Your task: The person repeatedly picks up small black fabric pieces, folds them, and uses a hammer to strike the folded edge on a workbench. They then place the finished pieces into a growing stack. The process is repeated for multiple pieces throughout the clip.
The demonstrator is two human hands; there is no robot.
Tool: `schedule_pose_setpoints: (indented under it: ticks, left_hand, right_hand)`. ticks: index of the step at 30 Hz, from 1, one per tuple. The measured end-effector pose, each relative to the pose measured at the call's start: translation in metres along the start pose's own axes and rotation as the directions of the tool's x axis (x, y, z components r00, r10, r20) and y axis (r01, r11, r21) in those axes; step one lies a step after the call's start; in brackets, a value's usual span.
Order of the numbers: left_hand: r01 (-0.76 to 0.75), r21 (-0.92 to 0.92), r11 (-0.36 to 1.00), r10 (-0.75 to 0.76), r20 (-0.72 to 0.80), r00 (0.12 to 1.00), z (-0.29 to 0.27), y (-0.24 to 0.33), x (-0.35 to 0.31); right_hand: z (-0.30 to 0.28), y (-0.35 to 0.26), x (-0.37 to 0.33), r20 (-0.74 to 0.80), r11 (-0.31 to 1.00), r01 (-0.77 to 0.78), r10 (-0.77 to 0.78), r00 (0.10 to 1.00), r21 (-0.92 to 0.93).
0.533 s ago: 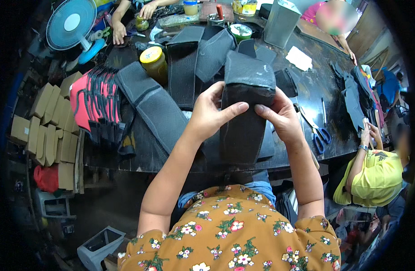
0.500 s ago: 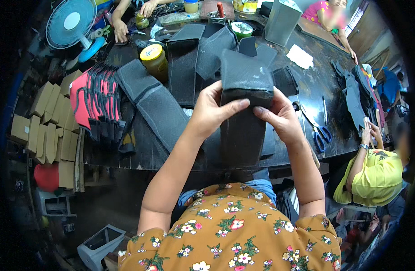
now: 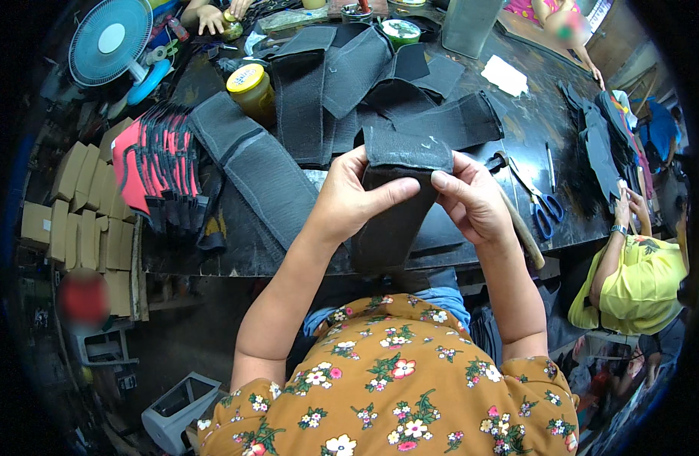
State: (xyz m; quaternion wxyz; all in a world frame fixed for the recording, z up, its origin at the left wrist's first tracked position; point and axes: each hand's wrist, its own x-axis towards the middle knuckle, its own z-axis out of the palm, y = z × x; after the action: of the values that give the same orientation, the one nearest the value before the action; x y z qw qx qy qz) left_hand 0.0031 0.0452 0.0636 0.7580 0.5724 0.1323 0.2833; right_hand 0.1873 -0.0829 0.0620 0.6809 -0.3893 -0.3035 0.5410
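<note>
At the frame's centre, a folded black strip [image 3: 395, 224] is pinched by the left hand [image 3: 353, 194] and right hand [image 3: 478, 205]; its long axis is slanted slightly down-left, its folded end pointed upward.

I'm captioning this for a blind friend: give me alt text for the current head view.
A left hand and right hand hold a folded black piece at a dark table. Other black pieces lie beyond, with a jar and a pink stack to the left and scissors to the right.
</note>
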Motion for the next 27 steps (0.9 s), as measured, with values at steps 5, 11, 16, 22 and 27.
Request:
schedule_pose_setpoints:
  ticks: [5, 11, 16, 22, 27]
  left_hand:
    - [0.025, 0.009, 1.0, -0.025, -0.056, 0.998, 0.002, 0.003, -0.008]
    - [0.034, -0.035, 0.999, -0.033, 0.021, 0.999, 0.001, -0.003, -0.014]
    - [0.041, -0.003, 0.999, -0.041, 0.049, 0.998, -0.001, -0.012, -0.018]
    - [0.042, -0.051, 0.998, -0.039, 0.063, 0.997, -0.001, -0.024, -0.022]
    - [0.043, -0.061, 0.997, -0.04, 0.05, 0.998, -0.002, -0.028, -0.026]
  right_hand:
    - [0.008, -0.001, -0.007, 0.016, 0.991, 0.04, -0.039, 0.999, -0.127]
    - [0.005, 0.006, -0.015, 0.057, 0.989, 0.071, -0.064, 0.996, -0.132]
    - [0.0, 0.012, -0.022, 0.063, 0.989, 0.01, -0.001, 0.998, -0.148]
    - [-0.005, 0.021, -0.024, 0.022, 0.989, -0.019, 0.023, 1.0, -0.148]
    - [-0.009, 0.023, -0.028, -0.002, 0.971, 0.012, -0.013, 1.0, -0.239]
